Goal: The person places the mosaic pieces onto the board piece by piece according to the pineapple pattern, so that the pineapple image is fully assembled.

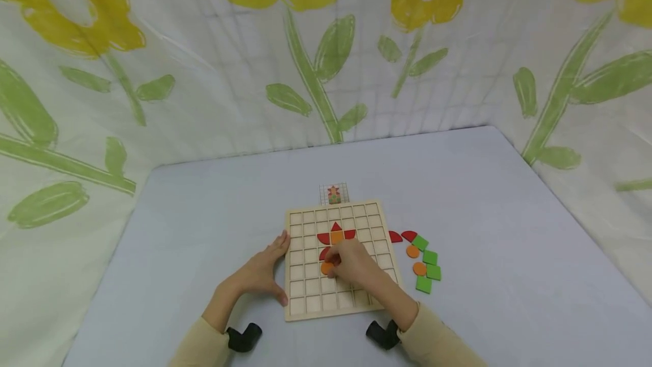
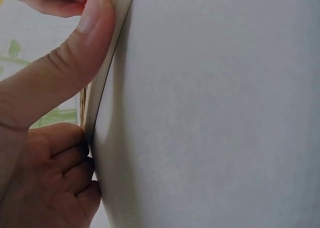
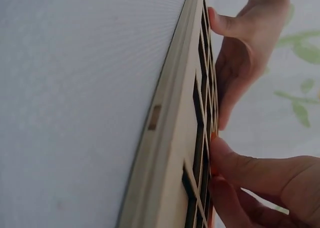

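Note:
A square wooden grid board (image 1: 311, 303) lies on the table. My left hand (image 1: 258, 269) rests along its left edge, thumb and fingers spread apart and touching the frame. Over the middle of the grid, my right hand (image 1: 355, 264) pinches an orange disc (image 1: 327, 268) between thumb and fingers, at the board's surface. Above that disc, a red quarter-circle piece (image 1: 324, 254) is partly covered by the right hand. Higher on the grid, a red triangle (image 1: 335, 226) tops an orange square (image 1: 337, 237), with a red piece (image 1: 323, 238) and another red piece (image 1: 350, 234) at its sides.
A small pattern card (image 1: 333, 193) lies beyond the board's far edge. To the right are loose pieces: red quarter-circles (image 1: 409, 235), orange discs (image 1: 413, 251) and several green squares (image 1: 430, 257). A flowered curtain (image 1: 204, 72) hangs behind the table (image 1: 204, 197).

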`<move>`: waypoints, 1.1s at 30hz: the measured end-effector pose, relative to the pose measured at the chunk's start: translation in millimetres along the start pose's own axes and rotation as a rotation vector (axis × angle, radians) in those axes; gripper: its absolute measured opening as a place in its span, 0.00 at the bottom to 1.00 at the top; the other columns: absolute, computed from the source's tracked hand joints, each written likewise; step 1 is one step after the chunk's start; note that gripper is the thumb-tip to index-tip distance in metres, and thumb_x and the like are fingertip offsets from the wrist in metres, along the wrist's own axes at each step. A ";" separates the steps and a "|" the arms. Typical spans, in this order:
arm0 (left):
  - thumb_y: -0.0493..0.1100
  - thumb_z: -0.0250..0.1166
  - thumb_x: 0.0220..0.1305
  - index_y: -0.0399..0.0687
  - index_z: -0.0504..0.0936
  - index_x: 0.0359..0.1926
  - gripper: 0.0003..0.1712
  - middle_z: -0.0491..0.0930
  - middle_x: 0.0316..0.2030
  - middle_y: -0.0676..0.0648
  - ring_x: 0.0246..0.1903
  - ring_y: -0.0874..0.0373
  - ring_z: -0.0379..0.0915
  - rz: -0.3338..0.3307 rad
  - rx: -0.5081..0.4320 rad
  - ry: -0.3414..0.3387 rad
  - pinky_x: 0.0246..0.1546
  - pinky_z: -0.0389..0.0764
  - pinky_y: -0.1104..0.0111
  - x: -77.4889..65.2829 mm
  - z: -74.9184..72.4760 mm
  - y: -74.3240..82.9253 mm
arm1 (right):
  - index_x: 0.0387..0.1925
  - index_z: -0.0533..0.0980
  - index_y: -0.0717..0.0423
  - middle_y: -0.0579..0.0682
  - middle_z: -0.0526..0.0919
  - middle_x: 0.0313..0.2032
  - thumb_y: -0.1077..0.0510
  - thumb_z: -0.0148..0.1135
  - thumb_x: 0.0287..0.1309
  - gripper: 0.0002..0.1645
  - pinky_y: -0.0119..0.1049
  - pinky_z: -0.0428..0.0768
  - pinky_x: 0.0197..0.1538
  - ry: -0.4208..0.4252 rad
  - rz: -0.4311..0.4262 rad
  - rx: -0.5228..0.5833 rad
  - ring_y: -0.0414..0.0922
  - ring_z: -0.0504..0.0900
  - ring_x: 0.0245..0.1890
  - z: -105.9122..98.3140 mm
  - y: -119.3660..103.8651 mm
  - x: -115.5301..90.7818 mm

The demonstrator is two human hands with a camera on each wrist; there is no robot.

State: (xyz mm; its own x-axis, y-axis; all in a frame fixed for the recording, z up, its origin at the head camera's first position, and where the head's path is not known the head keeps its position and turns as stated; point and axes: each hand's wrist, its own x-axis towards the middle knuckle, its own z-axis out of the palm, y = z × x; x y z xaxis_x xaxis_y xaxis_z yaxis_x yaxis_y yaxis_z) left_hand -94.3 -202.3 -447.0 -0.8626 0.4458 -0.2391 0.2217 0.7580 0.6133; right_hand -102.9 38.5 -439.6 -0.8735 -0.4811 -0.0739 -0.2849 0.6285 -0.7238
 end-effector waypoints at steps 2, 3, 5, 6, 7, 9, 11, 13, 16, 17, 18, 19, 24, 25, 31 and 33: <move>0.45 0.86 0.25 0.25 0.49 0.71 0.76 0.43 0.73 0.30 0.71 0.34 0.41 0.008 0.001 0.000 0.67 0.51 0.42 -0.2 0.0 -0.3 | 0.30 0.84 0.58 0.42 0.79 0.23 0.66 0.76 0.43 0.09 0.28 0.75 0.31 -0.002 0.002 0.001 0.37 0.74 0.27 0.7 -0.4 0.9; 0.45 0.86 0.25 0.25 0.49 0.71 0.76 0.43 0.73 0.30 0.71 0.34 0.41 0.010 0.001 0.001 0.67 0.52 0.42 -0.2 0.1 -0.6 | 0.30 0.84 0.58 0.42 0.79 0.23 0.67 0.76 0.43 0.09 0.28 0.75 0.30 -0.003 0.005 0.003 0.37 0.74 0.27 1.0 -0.5 1.3; 0.45 0.86 0.25 0.24 0.49 0.71 0.76 0.43 0.73 0.30 0.71 0.34 0.41 0.012 0.000 0.003 0.67 0.52 0.42 -0.2 0.1 -0.6 | 0.29 0.84 0.58 0.42 0.79 0.23 0.68 0.76 0.42 0.10 0.28 0.75 0.30 -0.005 0.008 0.003 0.37 0.74 0.27 1.5 -1.0 2.3; 0.45 0.86 0.25 0.24 0.49 0.71 0.76 0.43 0.73 0.30 0.71 0.34 0.41 0.013 -0.001 0.003 0.67 0.52 0.42 -0.2 0.2 -0.6 | 0.29 0.83 0.58 0.42 0.79 0.23 0.68 0.76 0.41 0.11 0.28 0.75 0.31 -0.005 0.011 0.004 0.37 0.75 0.27 2.0 -1.0 2.9; 0.45 0.86 0.25 0.24 0.49 0.71 0.76 0.43 0.73 0.30 0.71 0.34 0.41 0.014 -0.001 0.004 0.67 0.52 0.42 -0.2 0.2 -0.6 | 0.29 0.83 0.58 0.41 0.79 0.23 0.69 0.76 0.41 0.11 0.28 0.75 0.31 -0.005 0.014 0.003 0.36 0.75 0.27 2.1 -1.3 3.2; 0.45 0.86 0.25 0.24 0.49 0.71 0.76 0.43 0.73 0.30 0.71 0.34 0.41 0.014 0.000 0.004 0.67 0.52 0.42 0.0 0.3 -0.6 | 0.29 0.83 0.57 0.41 0.79 0.23 0.69 0.76 0.40 0.11 0.29 0.75 0.31 -0.003 0.021 -0.002 0.37 0.75 0.27 2.1 -1.9 3.5; 0.45 0.86 0.25 0.24 0.49 0.71 0.76 0.43 0.73 0.30 0.71 0.34 0.41 0.016 0.001 0.003 0.67 0.52 0.42 -0.1 0.3 -0.3 | 0.28 0.83 0.57 0.42 0.79 0.23 0.69 0.76 0.39 0.12 0.29 0.76 0.31 -0.002 0.027 -0.008 0.37 0.75 0.27 2.2 -2.5 3.5; 0.45 0.86 0.25 0.24 0.49 0.71 0.76 0.43 0.73 0.30 0.71 0.34 0.42 0.016 0.007 0.003 0.67 0.52 0.42 0.0 0.3 -0.5 | 0.28 0.83 0.57 0.42 0.79 0.23 0.69 0.76 0.39 0.11 0.29 0.75 0.31 -0.003 0.031 -0.013 0.37 0.75 0.27 2.0 -2.9 3.2; 0.45 0.86 0.25 0.24 0.49 0.71 0.76 0.43 0.72 0.30 0.71 0.33 0.42 0.015 0.009 0.003 0.67 0.52 0.42 0.0 0.0 -0.1 | 0.29 0.83 0.57 0.42 0.79 0.23 0.69 0.76 0.40 0.11 0.30 0.75 0.31 -0.007 0.035 -0.007 0.37 0.75 0.27 1.1 -2.9 1.9; 0.45 0.86 0.25 0.24 0.49 0.71 0.76 0.43 0.72 0.30 0.71 0.33 0.42 0.015 0.012 0.003 0.67 0.52 0.42 0.0 -0.2 -0.1 | 0.30 0.83 0.57 0.42 0.79 0.24 0.68 0.76 0.41 0.11 0.29 0.75 0.31 -0.005 0.035 -0.007 0.37 0.74 0.27 0.0 -2.6 1.2; 0.45 0.86 0.25 0.24 0.49 0.71 0.76 0.43 0.72 0.30 0.71 0.33 0.42 0.013 0.011 0.002 0.67 0.52 0.42 0.2 -0.4 0.1 | 0.31 0.83 0.57 0.42 0.79 0.24 0.67 0.76 0.42 0.11 0.30 0.75 0.31 -0.002 0.036 -0.005 0.38 0.74 0.27 -1.3 -2.0 0.4; 0.45 0.86 0.25 0.24 0.49 0.71 0.76 0.44 0.72 0.30 0.71 0.34 0.42 0.012 0.009 0.003 0.67 0.51 0.42 0.2 -0.6 0.2 | 0.32 0.83 0.58 0.43 0.79 0.25 0.67 0.76 0.43 0.11 0.30 0.75 0.31 0.003 0.035 -0.004 0.38 0.74 0.27 -3.6 -1.3 -0.5; 0.45 0.86 0.25 0.24 0.49 0.71 0.76 0.43 0.73 0.30 0.71 0.34 0.41 0.003 0.001 0.003 0.68 0.51 0.43 0.6 -1.2 0.6 | 0.34 0.83 0.58 0.43 0.81 0.27 0.65 0.75 0.45 0.11 0.31 0.77 0.33 0.057 0.058 0.012 0.39 0.76 0.29 -23.1 9.4 -5.9; 0.45 0.86 0.25 0.24 0.49 0.71 0.76 0.43 0.73 0.30 0.71 0.34 0.41 0.003 0.002 0.003 0.68 0.51 0.43 0.6 -1.2 0.6 | 0.34 0.84 0.58 0.43 0.82 0.27 0.66 0.75 0.45 0.11 0.31 0.78 0.33 0.073 0.066 0.013 0.39 0.77 0.28 -28.3 13.3 -7.2; 0.46 0.86 0.25 0.25 0.49 0.71 0.76 0.44 0.73 0.30 0.71 0.34 0.42 -0.001 0.010 0.000 0.68 0.52 0.43 0.5 -1.0 1.0 | 0.37 0.84 0.64 0.49 0.85 0.31 0.67 0.74 0.45 0.14 0.36 0.82 0.37 0.150 0.119 0.055 0.44 0.83 0.32 -64.8 44.2 -21.9; 0.45 0.86 0.25 0.25 0.49 0.71 0.76 0.44 0.73 0.31 0.71 0.34 0.42 -0.005 0.009 0.000 0.67 0.52 0.42 0.6 -0.5 1.1 | 0.40 0.83 0.66 0.53 0.86 0.33 0.68 0.73 0.47 0.15 0.39 0.83 0.39 0.169 0.136 0.083 0.48 0.84 0.35 -76.8 54.7 -28.7</move>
State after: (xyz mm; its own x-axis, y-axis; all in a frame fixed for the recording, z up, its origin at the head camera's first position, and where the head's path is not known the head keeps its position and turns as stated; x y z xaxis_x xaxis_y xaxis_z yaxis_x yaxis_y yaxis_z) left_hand -94.8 -201.5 -446.1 -0.8639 0.4417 -0.2418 0.2215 0.7646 0.6053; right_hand -123.7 133.7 -424.4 -0.9573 -0.2822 -0.0636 -0.1329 0.6243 -0.7698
